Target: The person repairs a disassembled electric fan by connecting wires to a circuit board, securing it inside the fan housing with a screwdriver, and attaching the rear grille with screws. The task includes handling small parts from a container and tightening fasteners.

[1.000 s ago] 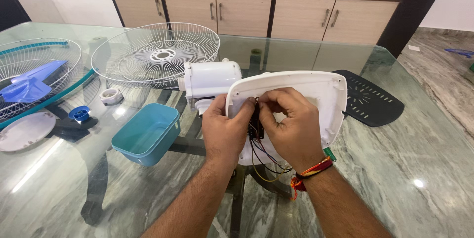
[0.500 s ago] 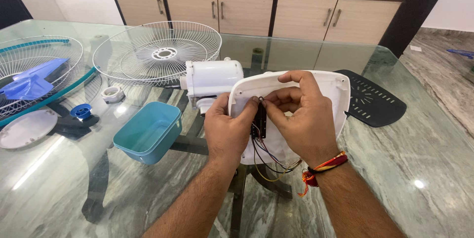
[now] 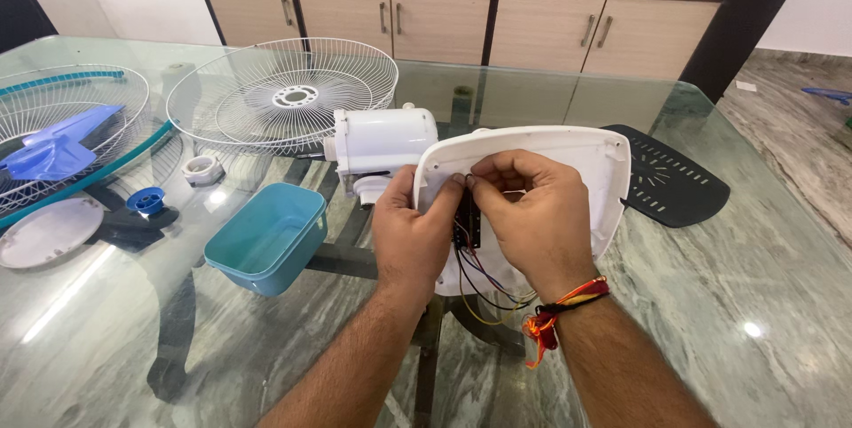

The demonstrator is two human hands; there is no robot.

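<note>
A white plastic fan base shell [image 3: 581, 166] stands tilted on the glass table, its hollow side facing me. Inside it sits a small black switch block [image 3: 467, 219] with coloured wires [image 3: 484, 290] hanging down. My left hand [image 3: 410, 235] grips the shell's left rim, thumb against the block. My right hand [image 3: 531, 211] pinches a wire end at the top of the block. The white fan motor housing [image 3: 382, 146] lies just behind the shell on its left.
A teal plastic tub [image 3: 269, 237] stands left of my hands. Two wire fan guards [image 3: 282, 95], [image 3: 62, 131], a blue fan blade [image 3: 55, 144], a white disc [image 3: 46, 233], a blue cap [image 3: 145, 201] and a black base plate [image 3: 667, 181] lie around. A cabinet [image 3: 444, 20] stands behind.
My hands and the shell have shifted slightly right and up. My right fingers have moved from the middle of the wiring to the top of the switch block.
</note>
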